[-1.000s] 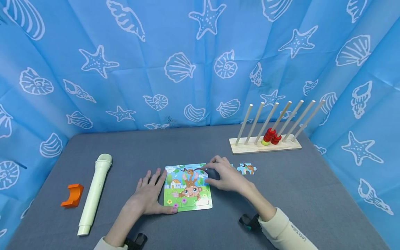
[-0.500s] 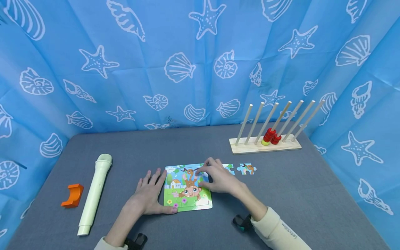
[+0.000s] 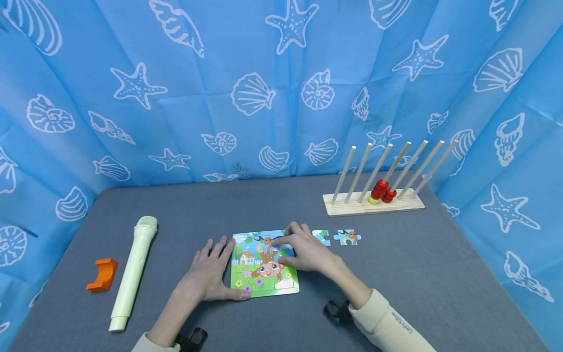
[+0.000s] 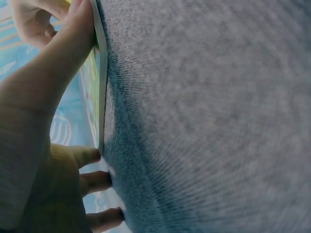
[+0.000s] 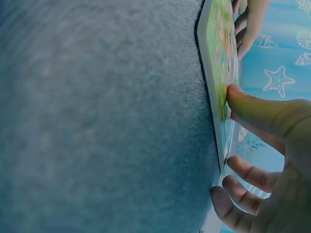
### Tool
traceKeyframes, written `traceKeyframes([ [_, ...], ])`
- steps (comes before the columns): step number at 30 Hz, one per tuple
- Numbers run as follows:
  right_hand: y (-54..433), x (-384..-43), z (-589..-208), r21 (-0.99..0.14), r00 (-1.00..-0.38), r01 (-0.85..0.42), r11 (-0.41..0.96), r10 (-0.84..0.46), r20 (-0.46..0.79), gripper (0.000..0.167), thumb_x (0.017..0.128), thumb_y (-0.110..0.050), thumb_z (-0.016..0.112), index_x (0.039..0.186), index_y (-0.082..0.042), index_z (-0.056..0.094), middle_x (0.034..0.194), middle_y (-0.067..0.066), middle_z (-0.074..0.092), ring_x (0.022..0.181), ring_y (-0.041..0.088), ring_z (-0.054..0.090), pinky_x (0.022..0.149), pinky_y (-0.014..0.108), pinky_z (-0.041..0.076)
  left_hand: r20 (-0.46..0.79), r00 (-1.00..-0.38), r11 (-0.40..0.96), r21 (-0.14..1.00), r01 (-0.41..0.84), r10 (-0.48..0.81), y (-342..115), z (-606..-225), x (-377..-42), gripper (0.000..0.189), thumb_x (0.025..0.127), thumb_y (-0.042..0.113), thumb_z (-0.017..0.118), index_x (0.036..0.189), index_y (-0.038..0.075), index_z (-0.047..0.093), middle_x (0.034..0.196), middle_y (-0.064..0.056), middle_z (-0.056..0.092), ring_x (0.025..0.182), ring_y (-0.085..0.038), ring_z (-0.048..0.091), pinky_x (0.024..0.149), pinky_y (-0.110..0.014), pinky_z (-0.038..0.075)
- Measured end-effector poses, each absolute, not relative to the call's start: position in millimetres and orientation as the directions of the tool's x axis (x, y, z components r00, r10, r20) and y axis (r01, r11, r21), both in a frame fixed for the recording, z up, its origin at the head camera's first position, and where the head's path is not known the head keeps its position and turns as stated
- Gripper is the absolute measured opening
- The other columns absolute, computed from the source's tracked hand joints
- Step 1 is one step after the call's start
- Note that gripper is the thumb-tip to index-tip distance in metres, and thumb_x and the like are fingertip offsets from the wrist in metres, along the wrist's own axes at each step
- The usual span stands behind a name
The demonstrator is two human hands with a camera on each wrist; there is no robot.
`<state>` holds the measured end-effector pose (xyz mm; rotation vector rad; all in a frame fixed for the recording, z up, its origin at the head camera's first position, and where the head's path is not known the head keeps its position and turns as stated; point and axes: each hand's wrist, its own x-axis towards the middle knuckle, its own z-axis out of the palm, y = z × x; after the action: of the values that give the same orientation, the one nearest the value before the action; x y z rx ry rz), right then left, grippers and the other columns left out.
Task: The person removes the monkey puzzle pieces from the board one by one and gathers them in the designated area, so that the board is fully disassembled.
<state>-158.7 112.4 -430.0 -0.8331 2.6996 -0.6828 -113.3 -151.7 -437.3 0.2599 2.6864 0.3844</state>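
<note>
A square jigsaw puzzle [image 3: 252,283] with a monkey picture lies on the grey table. My left hand [image 3: 206,278] is spread flat at its left side. The index fingertip touches the left edge and the thumb lies on the near left corner. Over the puzzle's upper right part, my right hand [image 3: 308,249] pinches a puzzle piece [image 3: 285,250] between thumb and index finger, low against the board. The fingers hide part of that piece. In the right wrist view, the thumb [image 5: 257,109] meets the puzzle's surface and the other fingers curl beside its edge.
Two loose puzzle pieces lie right of the right hand: one [image 3: 323,237] partly behind it, another [image 3: 347,237] farther right. A wooden peg stand [image 3: 352,209] with red rings is at the back right. At left lie a pale green microphone [image 3: 134,276] and an orange block [image 3: 103,276].
My right hand has moved left over the puzzle with the piece, uncovering one loose piece behind it. My left hand has stayed in place.
</note>
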Motion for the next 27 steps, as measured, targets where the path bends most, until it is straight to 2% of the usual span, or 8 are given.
traceKeyframes([
  [5,107,-159,-428,-0.564,-0.835,-0.375,0.736,-0.533,-0.14,0.034,0.089,-0.015,0.081,0.122,-0.015,0.075,0.134,0.016,0.051,0.114,0.032,0.044,0.092,0.052,0.049,-0.362,-0.9,0.943,0.306,0.13,0.242,-152,-438,-114,0.137,0.062,0.079,0.081,0.163,0.008,0.022,0.169,-0.024,0.023,0.153,-0.056,0.017,0.118,-0.074,0.022],
  [8,103,-160,-428,-0.579,-0.844,-0.329,0.746,-0.508,-0.175,0.035,0.088,-0.012,0.081,0.122,-0.015,0.074,0.135,0.015,0.049,0.116,0.033,0.042,0.096,0.054,0.049,-0.359,-0.902,0.944,0.304,0.13,0.24,-151,-439,-113,0.137,0.062,0.079,0.081,0.163,0.008,0.022,0.168,-0.024,0.023,0.153,-0.056,0.018,0.118,-0.074,0.022],
  [20,101,-159,-428,-0.584,-0.85,-0.307,0.751,-0.492,-0.186,0.037,0.089,-0.012,0.08,0.125,-0.015,0.073,0.139,0.015,0.047,0.118,0.033,0.041,0.097,0.054,0.048,-0.357,-0.905,0.949,0.29,0.127,0.231,-151,-439,-113,0.137,0.062,0.08,0.081,0.163,0.008,0.023,0.168,-0.024,0.024,0.153,-0.056,0.019,0.118,-0.074,0.022],
  [27,102,-158,-428,-0.585,-0.849,-0.327,0.743,-0.502,-0.163,0.037,0.088,-0.012,0.081,0.124,-0.014,0.073,0.135,0.015,0.047,0.114,0.031,0.042,0.093,0.051,0.049,-0.365,-0.904,0.952,0.28,0.123,0.224,-151,-439,-113,0.137,0.062,0.08,0.08,0.163,0.008,0.023,0.168,-0.024,0.024,0.153,-0.056,0.019,0.118,-0.074,0.023],
])
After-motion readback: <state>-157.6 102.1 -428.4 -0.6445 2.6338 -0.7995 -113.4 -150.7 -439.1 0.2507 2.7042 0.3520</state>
